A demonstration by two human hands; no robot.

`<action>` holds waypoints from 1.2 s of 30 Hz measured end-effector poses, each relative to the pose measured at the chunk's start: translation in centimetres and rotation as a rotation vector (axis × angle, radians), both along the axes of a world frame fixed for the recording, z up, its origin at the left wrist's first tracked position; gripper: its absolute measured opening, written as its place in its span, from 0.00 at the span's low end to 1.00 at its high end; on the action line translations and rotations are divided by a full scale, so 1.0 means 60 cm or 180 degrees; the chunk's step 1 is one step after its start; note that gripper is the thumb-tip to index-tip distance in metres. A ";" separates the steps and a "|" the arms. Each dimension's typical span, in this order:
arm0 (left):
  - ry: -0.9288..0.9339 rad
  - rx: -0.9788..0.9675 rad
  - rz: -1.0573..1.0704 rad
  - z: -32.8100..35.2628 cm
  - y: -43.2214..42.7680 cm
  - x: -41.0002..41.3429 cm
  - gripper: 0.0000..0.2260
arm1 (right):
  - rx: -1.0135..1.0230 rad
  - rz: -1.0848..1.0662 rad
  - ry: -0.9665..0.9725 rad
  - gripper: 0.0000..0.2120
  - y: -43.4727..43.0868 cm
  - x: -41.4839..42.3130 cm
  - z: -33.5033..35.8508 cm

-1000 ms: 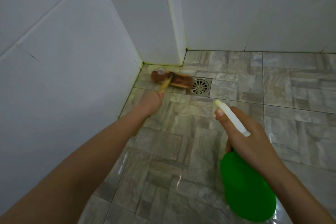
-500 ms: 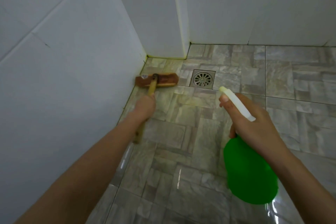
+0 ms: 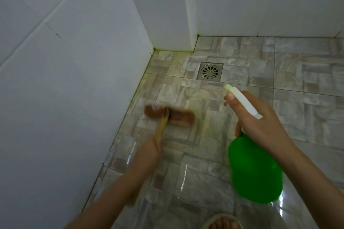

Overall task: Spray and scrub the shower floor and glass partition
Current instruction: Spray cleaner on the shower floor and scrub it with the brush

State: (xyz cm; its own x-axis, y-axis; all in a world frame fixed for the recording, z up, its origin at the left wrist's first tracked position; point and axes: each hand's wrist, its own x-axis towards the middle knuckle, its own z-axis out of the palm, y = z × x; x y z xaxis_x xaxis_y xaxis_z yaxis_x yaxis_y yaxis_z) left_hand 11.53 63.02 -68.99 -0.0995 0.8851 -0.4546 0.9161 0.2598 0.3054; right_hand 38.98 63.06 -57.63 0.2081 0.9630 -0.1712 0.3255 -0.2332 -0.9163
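Head view: 2 hands, 1 brush, 1 spray bottle, 1 drain, 1 foot.

Left hand [image 3: 151, 147] was clenched round the brush's pale wooden handle [image 3: 161, 125]. Brush [image 3: 170, 116] had its brown head down on the floor [image 3: 307, 80], near the left wall [image 3: 65, 80], nearer the person than the drain [image 3: 210, 71] and left of it. Head's long axis ran roughly left-right, right end slightly nearer the camera; the handle ran from the head's middle back toward the person. A pale spot on the head's left end was too blurred to read.

Right hand [image 3: 260, 122] was grasping the neck of the spray bottle [image 3: 255, 171], fingers curled round it, one fingertip just under the white nozzle [image 3: 228, 86]. Nozzle pointed away from the person and left, toward the drain. Green body hung below the hand, above the floor.

Floor tiles were grey stone-pattern with glossy glare streaks. The foot [image 3: 223, 223], in a pale sandal, was cut off by the bottom edge.
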 end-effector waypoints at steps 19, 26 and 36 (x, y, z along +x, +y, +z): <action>-0.0121 -0.0114 -0.0001 0.005 0.022 0.082 0.16 | 0.0068 -0.0098 -0.0048 0.23 -0.001 0.041 0.019; 0.0315 -0.0767 -0.0262 0.049 -0.170 0.026 0.13 | -0.0039 -0.0112 -0.0061 0.20 0.000 0.057 0.020; -0.0195 -0.0160 0.0064 0.016 0.137 0.175 0.20 | -0.0094 -0.0268 0.0073 0.19 -0.007 0.073 0.025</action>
